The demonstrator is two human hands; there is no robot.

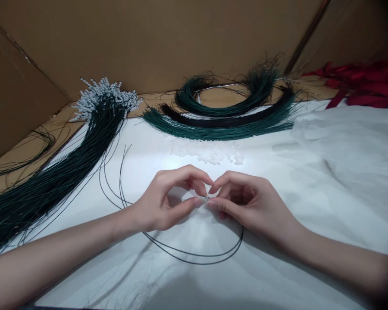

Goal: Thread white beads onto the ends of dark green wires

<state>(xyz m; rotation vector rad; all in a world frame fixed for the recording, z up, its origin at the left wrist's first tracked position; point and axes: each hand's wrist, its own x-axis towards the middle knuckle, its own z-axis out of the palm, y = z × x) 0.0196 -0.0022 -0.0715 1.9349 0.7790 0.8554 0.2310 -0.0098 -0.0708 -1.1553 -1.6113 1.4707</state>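
My left hand and my right hand meet over the white sheet, thumbs and index fingers pinched closed almost tip to tip. Between the fingertips is a tiny pale piece, too small and blurred to identify, with a short dark length of strand beside it. A thin dark green wire runs from my right hand in a loose double loop below both hands, then passes beneath my left wrist. Its thin ends rise at the left. Just beyond my fingers lies a spread of small white beads.
On the left lies a thick bundle of dark green wires with white beaded tips. Curved bundles of green and black wires rest at the back. Red ribbons are piled at back right. Brown cardboard walls enclose the white sheet.
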